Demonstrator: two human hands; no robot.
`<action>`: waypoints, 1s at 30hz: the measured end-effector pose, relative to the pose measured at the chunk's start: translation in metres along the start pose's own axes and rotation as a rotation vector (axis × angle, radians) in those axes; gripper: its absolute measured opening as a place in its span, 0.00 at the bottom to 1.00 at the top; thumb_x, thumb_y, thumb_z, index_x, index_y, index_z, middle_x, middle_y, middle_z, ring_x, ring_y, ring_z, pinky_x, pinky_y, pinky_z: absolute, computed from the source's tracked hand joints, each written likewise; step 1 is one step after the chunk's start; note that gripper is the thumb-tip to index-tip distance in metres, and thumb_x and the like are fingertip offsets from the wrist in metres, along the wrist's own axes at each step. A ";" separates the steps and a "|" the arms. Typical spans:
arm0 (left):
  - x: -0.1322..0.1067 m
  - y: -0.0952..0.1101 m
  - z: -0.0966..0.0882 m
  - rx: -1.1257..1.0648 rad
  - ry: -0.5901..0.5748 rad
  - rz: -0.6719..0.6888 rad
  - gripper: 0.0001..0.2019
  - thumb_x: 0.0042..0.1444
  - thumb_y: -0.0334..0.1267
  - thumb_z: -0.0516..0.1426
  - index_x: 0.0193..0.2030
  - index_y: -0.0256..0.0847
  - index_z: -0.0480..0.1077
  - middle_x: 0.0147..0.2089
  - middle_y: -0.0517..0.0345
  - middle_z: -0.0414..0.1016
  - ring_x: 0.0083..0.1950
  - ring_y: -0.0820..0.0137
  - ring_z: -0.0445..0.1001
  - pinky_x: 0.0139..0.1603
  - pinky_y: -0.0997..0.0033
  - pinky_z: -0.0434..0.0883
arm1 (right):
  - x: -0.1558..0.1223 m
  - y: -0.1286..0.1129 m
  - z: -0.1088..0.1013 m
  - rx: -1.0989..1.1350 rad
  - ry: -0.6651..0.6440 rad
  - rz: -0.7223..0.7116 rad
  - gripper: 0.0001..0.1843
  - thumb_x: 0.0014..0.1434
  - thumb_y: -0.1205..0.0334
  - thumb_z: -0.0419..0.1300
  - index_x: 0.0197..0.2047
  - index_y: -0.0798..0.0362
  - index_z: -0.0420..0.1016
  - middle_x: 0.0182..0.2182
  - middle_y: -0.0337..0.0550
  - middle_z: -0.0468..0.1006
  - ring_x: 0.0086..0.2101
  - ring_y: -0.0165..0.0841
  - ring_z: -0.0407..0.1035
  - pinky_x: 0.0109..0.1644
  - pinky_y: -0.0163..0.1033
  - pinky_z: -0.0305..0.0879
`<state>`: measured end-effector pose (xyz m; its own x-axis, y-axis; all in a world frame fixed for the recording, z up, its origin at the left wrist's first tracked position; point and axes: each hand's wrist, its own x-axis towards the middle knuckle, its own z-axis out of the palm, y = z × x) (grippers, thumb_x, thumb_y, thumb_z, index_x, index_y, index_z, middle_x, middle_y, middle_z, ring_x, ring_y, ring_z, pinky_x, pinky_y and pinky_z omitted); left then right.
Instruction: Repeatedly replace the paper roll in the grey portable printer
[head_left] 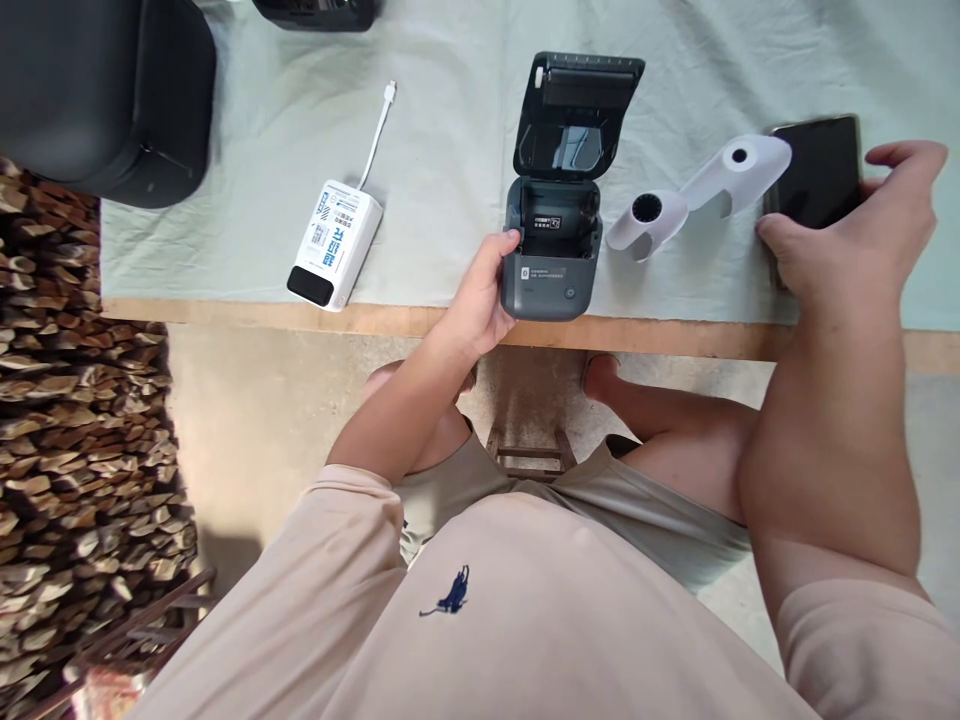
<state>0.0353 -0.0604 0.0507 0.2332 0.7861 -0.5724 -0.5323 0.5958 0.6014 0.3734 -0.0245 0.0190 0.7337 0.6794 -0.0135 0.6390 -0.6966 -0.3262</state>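
Observation:
My left hand (484, 295) is closed on the left side of a dark grey label printer (551, 290), its thumb on the upper edge. The printer's lid (577, 120) is swung up, and a hollow bay shows inside. On the right, my right hand (862, 230) spans a dark-screened smartphone (817, 165) lying on the cloth. Its thumb is at the phone's left edge and fingers are at the right edge, partly hidden. Between printer and phone lie two smooth white curved pieces, one (664, 222) with a ribbed black round part, the other (757, 165) with a small dark hole.
A white power bank (337, 245) with a short white cable (379, 135) lies left on the pale green cloth (450, 130). A black case (105, 100) stands at the far left, a dark object (315, 12) behind. The table's wooden edge (300, 315) runs in front. Stacked firewood (82, 440) is at left.

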 end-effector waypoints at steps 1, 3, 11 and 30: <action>0.000 0.000 0.000 0.001 -0.003 -0.001 0.18 0.82 0.46 0.49 0.52 0.42 0.79 0.48 0.54 0.92 0.64 0.59 0.91 0.65 0.63 0.89 | 0.001 0.002 -0.001 0.007 -0.012 -0.012 0.56 0.40 0.81 0.82 0.68 0.46 0.66 0.61 0.54 0.80 0.60 0.52 0.79 0.64 0.61 0.73; -0.001 0.001 0.000 -0.005 -0.005 -0.003 0.18 0.82 0.45 0.49 0.55 0.42 0.80 0.48 0.55 0.93 0.63 0.58 0.92 0.64 0.62 0.90 | 0.005 0.009 -0.003 0.043 -0.021 -0.036 0.57 0.42 0.82 0.80 0.71 0.46 0.66 0.64 0.57 0.78 0.61 0.51 0.79 0.66 0.60 0.72; 0.002 0.000 -0.002 0.016 0.018 -0.033 0.16 0.80 0.48 0.54 0.58 0.45 0.80 0.47 0.56 0.92 0.63 0.55 0.92 0.63 0.59 0.90 | 0.036 0.047 0.005 0.223 0.033 -0.044 0.45 0.54 0.90 0.64 0.68 0.42 0.74 0.64 0.56 0.83 0.62 0.45 0.82 0.65 0.59 0.77; 0.004 -0.003 0.000 0.042 0.014 0.009 0.18 0.81 0.48 0.51 0.48 0.43 0.79 0.44 0.55 0.90 0.64 0.57 0.91 0.64 0.61 0.90 | 0.001 0.044 -0.019 0.321 -0.188 -0.206 0.52 0.46 0.89 0.64 0.70 0.42 0.69 0.74 0.52 0.79 0.69 0.39 0.80 0.77 0.50 0.72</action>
<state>0.0375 -0.0588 0.0466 0.2171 0.7891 -0.5747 -0.5000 0.5955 0.6288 0.4069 -0.0584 0.0229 0.5246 0.8476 -0.0798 0.6414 -0.4551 -0.6177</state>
